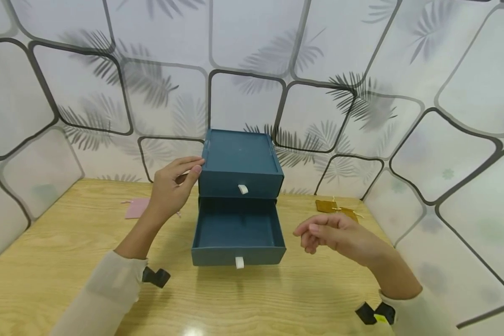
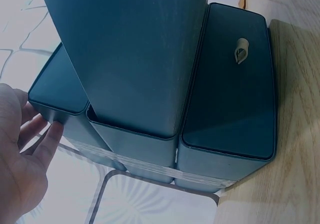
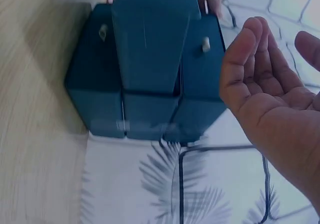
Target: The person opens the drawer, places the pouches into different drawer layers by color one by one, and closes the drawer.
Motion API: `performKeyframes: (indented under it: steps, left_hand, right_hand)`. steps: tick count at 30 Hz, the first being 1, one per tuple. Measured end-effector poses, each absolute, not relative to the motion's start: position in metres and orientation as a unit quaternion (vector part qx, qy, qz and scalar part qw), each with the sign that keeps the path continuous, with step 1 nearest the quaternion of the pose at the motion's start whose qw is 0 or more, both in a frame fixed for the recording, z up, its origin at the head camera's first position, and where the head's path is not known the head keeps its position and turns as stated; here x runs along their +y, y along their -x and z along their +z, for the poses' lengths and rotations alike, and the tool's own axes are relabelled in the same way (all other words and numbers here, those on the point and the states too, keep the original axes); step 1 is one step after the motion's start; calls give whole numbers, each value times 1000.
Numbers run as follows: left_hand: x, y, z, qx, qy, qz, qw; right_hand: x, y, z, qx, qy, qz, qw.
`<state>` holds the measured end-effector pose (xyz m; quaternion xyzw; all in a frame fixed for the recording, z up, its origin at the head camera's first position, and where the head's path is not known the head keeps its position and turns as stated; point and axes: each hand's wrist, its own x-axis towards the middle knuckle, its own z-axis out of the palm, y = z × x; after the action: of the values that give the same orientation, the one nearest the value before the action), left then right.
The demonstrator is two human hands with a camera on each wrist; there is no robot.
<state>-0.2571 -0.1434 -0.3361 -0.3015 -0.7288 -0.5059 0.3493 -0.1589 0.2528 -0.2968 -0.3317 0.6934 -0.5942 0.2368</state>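
A dark blue drawer box (image 1: 241,151) stands against the wall in the head view. Its middle drawer (image 1: 214,256) is pulled far out, and its visible inside is bare. A white pull tab (image 1: 240,262) is on that drawer's front, with another tab (image 1: 243,189) on the top drawer. The left hand (image 1: 172,186) touches the box's upper left side with its fingertips; in the left wrist view its fingers (image 2: 48,143) lie at the top drawer's edge. To the right of the pulled-out drawer, the right hand (image 1: 340,235) hovers with loosely bent fingers, holding nothing. The bottom drawer (image 2: 230,94) is pushed in.
A pink pouch (image 1: 136,208) lies on the wooden table (image 1: 38,242), partly behind the left forearm. Small amber pouches (image 1: 326,206) with strings lie at the back right, partly behind the right hand. Patterned wall covering (image 1: 248,107) encloses the back and sides.
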Motion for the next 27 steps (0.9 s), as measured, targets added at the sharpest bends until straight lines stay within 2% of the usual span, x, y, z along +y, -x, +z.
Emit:
performKeyframes:
  steps: [10,24,27]
  left_hand:
    - [-143,257,-336,-731,302,-503,349]
    - [-143,257,-336,-730,302,-503,349]
    - [-143,256,-336,-732,301,-502,348]
  right_hand:
    - [307,190,-304,762,324,-541,147]
    - [359,217,-333,865,181,-456,102]
    - [368,227,-345,893,163,-411,78]
